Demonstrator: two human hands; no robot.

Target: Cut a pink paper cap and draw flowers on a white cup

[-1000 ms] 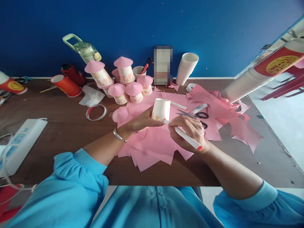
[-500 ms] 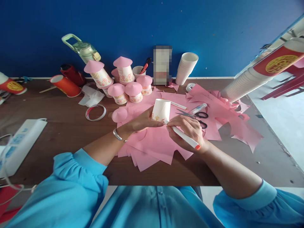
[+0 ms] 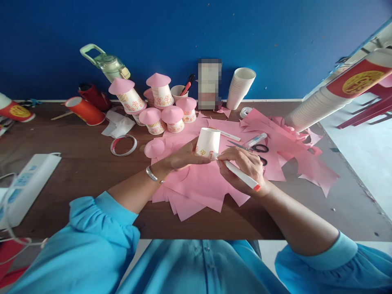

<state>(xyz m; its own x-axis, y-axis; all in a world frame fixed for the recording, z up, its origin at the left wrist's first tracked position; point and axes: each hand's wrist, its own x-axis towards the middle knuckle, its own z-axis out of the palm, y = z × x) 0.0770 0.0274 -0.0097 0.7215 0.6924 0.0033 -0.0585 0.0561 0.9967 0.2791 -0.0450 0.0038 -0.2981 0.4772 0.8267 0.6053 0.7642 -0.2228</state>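
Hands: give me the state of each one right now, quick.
Left hand: closed around the upturned paper cup, steadying it.
Right hand: closed on a white marker, tip at the cup's side.

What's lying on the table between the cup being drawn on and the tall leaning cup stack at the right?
In the head view, between the paper cup and the leaning stack lie black-handled scissors, a glue stick and pink paper sheets.

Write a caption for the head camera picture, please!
Left hand steadies an upturned cup while right hand draws on it with a marker.
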